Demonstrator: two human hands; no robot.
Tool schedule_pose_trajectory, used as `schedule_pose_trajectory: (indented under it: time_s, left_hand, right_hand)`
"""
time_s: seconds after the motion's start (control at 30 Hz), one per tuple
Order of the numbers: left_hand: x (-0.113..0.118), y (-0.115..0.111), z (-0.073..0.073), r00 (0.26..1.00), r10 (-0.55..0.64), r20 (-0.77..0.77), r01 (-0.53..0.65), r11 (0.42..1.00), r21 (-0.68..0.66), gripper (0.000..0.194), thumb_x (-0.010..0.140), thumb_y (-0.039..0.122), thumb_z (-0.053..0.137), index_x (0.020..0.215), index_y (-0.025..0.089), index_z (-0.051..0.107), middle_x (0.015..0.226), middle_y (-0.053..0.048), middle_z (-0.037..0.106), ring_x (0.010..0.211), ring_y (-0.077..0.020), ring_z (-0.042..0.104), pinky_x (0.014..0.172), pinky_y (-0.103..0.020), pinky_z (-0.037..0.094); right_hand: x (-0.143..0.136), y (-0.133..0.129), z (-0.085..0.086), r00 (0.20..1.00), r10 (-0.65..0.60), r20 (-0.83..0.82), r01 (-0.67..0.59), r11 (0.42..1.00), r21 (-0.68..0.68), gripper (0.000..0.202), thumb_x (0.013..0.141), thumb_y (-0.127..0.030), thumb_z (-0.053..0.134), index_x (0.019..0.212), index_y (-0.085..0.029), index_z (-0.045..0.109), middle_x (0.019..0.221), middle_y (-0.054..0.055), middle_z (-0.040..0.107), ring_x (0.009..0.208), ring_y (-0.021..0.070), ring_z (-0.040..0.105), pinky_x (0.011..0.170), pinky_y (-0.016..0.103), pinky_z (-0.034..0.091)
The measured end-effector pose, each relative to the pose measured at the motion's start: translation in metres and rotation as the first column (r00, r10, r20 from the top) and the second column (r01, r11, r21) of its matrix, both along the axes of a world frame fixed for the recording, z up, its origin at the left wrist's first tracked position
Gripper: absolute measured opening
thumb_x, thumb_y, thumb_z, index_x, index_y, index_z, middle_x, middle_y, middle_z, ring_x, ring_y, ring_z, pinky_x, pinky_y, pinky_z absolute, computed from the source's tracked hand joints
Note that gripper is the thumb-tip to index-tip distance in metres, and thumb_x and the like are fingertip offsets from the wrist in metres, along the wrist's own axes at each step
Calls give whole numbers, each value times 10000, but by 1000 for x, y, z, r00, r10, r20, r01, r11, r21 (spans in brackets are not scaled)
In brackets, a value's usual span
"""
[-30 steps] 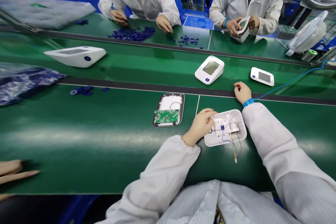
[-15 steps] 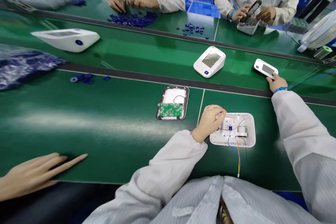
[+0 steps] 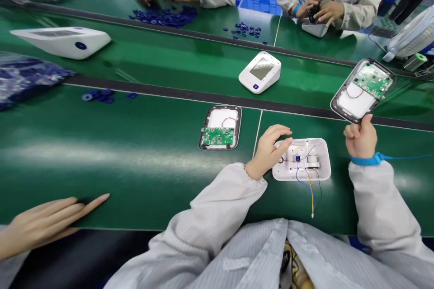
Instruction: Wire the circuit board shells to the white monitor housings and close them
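My right hand (image 3: 362, 139) grips the lower edge of a device front cover (image 3: 349, 99), raised and tilted, its inner side with a green circuit board facing me. At the left rim of a white bottom housing (image 3: 323, 172) is my left hand (image 3: 269, 149), thumb and fingers apart and holding nothing. Inside that housing are a small motor (image 3: 312, 161), a blue component (image 3: 297, 159) and thin wires; a coloured wire bundle (image 3: 311, 196) hangs over its front. Another front cover with a circuit board (image 3: 219, 136) lies on the bench to the left.
Assembled white devices (image 3: 259, 74) sit on the green conveyor (image 3: 190, 61). Blue round parts (image 3: 101, 95) lie near a plastic bag (image 3: 30, 79). A neighbour's hand (image 3: 50, 223) rests at lower left. Two co-workers handle parts across the belt; one holds an open housing (image 3: 315, 29).
My right hand has lifted the front cover off the belt, brought it nearer and turned its inner side towards me. My left hand's fingers have spread at the housing. The view has shifted slightly.
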State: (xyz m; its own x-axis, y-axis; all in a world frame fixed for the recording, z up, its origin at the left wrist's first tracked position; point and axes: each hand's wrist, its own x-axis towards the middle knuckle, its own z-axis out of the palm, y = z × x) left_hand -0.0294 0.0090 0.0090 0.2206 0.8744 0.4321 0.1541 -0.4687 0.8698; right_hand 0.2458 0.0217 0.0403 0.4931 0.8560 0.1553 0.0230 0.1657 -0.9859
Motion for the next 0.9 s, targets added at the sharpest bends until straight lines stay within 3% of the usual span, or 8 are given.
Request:
schedule_pose_trajectory:
  time_s: [0.13, 0.23, 0.3, 0.4, 0.47, 0.53, 0.7, 0.9]
  left_hand:
    - [4, -14, 13, 874, -284, 395, 368, 917, -154, 692, 795, 653, 657, 1319, 207, 590, 1456, -135, 534, 1354, -333, 494, 1126, -484, 411]
    - [1, -28, 18, 753, -139, 643, 506, 747, -431, 670, 810, 645, 622, 1270, 157, 618, 1326, -152, 641, 1282, -394, 558, 1093, -550, 437]
    - [-6, -32, 21, 716, 7, 698, 530, 645, -550, 583, 793, 517, 660, 1216, 116, 643, 1222, -159, 697, 1237, -419, 588, 1081, -582, 439]
    - [-19, -27, 29, 601, 39, 798, 613, 618, -492, 666, 672, 391, 715, 1275, 129, 607, 1336, -157, 640, 1310, -447, 522, 1108, -604, 406]
    - [-24, -20, 33, 529, 25, 848, 648, 633, -423, 718, 666, 451, 693, 1312, 158, 582, 1432, -152, 568, 1322, -458, 507, 1091, -613, 417]
    - [-27, -15, 34, 503, 37, 863, 654, 636, -409, 727, 708, 559, 614, 1308, 150, 582, 1469, -167, 527, 1291, -463, 533, 1057, -619, 441]
    - [-26, -15, 29, 555, 31, 832, 610, 664, -432, 683, 706, 428, 576, 1299, 91, 576, 1420, -197, 563, 1273, -450, 550, 1077, -610, 427]
    - [-25, -16, 24, 631, -11, 775, 532, 734, -423, 648, 642, 413, 675, 1234, 152, 635, 1433, -145, 568, 1329, -418, 514, 1088, -557, 460]
  right_hand:
    - [-44, -54, 42, 939, 344, 21, -338, 931, -138, 602, 959, -591, 499, 504, -221, 366, 389, -61, 361, 389, 87, 399, 447, 235, 356]
    - [-67, -71, 57, 691, 698, 187, -585, 692, -423, 639, 1010, -589, 352, 528, -201, 509, 525, 23, 601, 508, 129, 572, 538, 259, 440]
    - [-76, -74, 59, 481, 753, 449, -495, 656, -570, 578, 1029, -551, 313, 744, -187, 660, 681, 56, 705, 601, 164, 643, 581, 273, 447]
    - [-88, -73, 59, 24, 663, 749, -185, 739, -648, 411, 1025, -474, 388, 1097, -204, 689, 786, 81, 746, 690, 224, 696, 567, 285, 383]
    - [-96, -72, 59, -212, 654, 727, -59, 734, -677, 370, 1020, -432, 419, 1043, -196, 704, 752, 92, 743, 689, 248, 709, 532, 290, 327]
    - [-104, -71, 60, -312, 648, 694, -10, 729, -685, 378, 1025, -377, 412, 893, -176, 704, 725, 103, 736, 684, 256, 716, 512, 297, 295]
    - [-115, -69, 58, -264, 551, 792, -63, 809, -584, 299, 979, -311, 506, 786, -170, 685, 678, 94, 723, 639, 253, 705, 511, 308, 336]
    - [-117, -63, 43, 256, 257, 932, -384, 912, -146, 213, 965, -291, 551, 839, -218, 707, 910, 77, 782, 875, 228, 737, 767, 341, 537]
